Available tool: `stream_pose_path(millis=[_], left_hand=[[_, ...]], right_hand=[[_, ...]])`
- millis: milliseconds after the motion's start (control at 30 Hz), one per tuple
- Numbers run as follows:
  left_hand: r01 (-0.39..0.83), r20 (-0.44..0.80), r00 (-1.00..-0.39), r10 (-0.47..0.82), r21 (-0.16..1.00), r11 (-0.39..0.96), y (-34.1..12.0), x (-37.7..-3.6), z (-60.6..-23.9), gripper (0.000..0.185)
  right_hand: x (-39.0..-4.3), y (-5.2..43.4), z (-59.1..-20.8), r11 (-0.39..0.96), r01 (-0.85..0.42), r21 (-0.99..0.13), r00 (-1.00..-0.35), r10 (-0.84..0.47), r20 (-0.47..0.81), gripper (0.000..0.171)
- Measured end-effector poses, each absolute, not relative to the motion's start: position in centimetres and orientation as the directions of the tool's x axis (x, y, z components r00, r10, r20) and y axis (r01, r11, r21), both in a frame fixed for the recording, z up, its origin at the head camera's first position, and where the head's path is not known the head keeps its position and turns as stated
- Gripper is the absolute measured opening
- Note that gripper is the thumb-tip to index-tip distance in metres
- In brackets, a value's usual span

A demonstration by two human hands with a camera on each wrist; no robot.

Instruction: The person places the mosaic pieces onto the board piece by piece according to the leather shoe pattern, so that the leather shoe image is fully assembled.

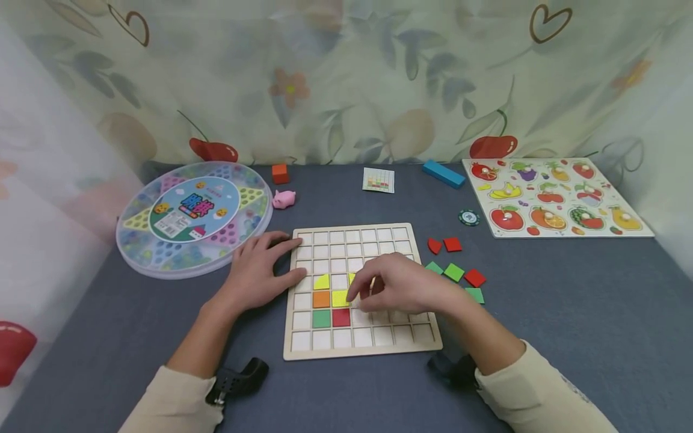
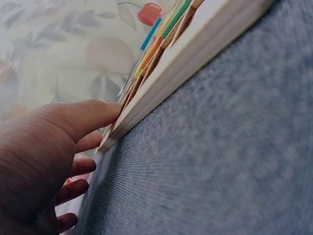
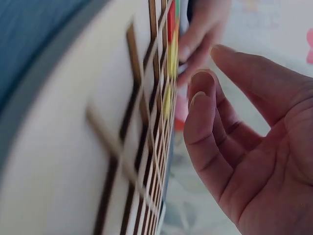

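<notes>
A wooden grid board (image 1: 357, 352) with white squares lies on the dark table. My left hand (image 1: 257, 273) rests at its left edge, thumb and forefinger touching the rim; in the left wrist view the thumb lies against the board's edge (image 2: 161, 100). My right hand (image 1: 403, 282) hovers over the board's middle, fingers loosely bent near a yellow square tile (image 1: 338, 299). In the right wrist view its fingertips stand apart with nothing between them. Also on the grid are a cut-cornered yellow tile (image 1: 322, 282), orange tile (image 1: 321, 299), green tile (image 1: 321, 319), red tile (image 1: 341, 317) and a partly hidden yellow piece (image 1: 352, 277).
Loose red and green tiles (image 1: 453, 272) lie right of the board. Behind are a round game box (image 1: 251, 222), pink pig (image 1: 284, 199), orange block (image 1: 280, 174), pattern card (image 1: 378, 180), blue block (image 1: 444, 174), poker chip (image 1: 468, 218) and fruit puzzle (image 1: 563, 233).
</notes>
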State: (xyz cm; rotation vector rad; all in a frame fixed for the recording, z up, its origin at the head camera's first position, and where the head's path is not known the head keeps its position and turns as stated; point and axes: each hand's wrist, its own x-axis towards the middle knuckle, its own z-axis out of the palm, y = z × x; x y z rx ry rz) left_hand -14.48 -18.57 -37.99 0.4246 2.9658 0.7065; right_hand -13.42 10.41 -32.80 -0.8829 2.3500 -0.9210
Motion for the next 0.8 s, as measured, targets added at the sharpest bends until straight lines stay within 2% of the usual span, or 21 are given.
stream_pose_path(millis=[233,533,800], left_hand=[[0.253,0.001,-0.959,0.283,0.452,0.856,-18.5,-14.4,-38.0,0.066],[0.258,0.004,-0.958,0.287,0.452,0.854,-18.4,-14.3,-37.9,0.065],[0.253,0.001,-0.959,0.283,0.452,0.855,-18.5,-14.3,-37.8,0.065]], right_hand=[[-13.7,15.2,-32.6,0.593,-0.358,-0.721,-0.756,-0.637,-0.149,0.015],[-13.6,21.8,-32.5,0.696,-0.253,-0.672,-0.852,-0.489,-0.185,0.020],[-13.9,26.2,-33.0,0.770,-0.168,-0.616,-0.902,-0.372,-0.219,0.029]])
